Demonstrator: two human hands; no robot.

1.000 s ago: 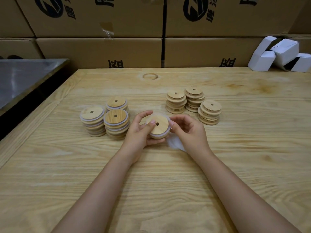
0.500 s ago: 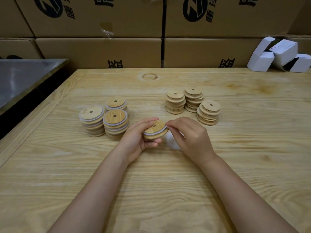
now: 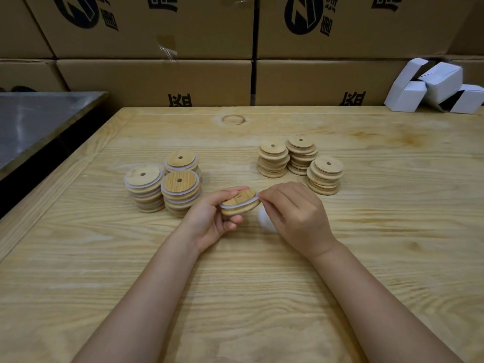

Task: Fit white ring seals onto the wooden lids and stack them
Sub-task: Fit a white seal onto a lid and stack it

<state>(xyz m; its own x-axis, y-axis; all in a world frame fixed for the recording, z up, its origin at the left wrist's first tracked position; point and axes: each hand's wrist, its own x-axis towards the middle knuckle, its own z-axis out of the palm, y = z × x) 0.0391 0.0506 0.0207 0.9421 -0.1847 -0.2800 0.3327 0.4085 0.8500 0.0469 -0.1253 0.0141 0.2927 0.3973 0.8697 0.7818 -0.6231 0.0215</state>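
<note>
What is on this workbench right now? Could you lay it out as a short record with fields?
setting: wooden table, cardboard boxes behind
left hand: holds a wooden lid, tilted, above the table
right hand: pinches the white ring seal at the lid's right edge
sealed stacks: three, left of the hands
bare stacks: three, at the right
white heap: blurred, likely spare seals, partly hidden by the right hand
stage: seal being fitted; lid not yet stacked
</note>
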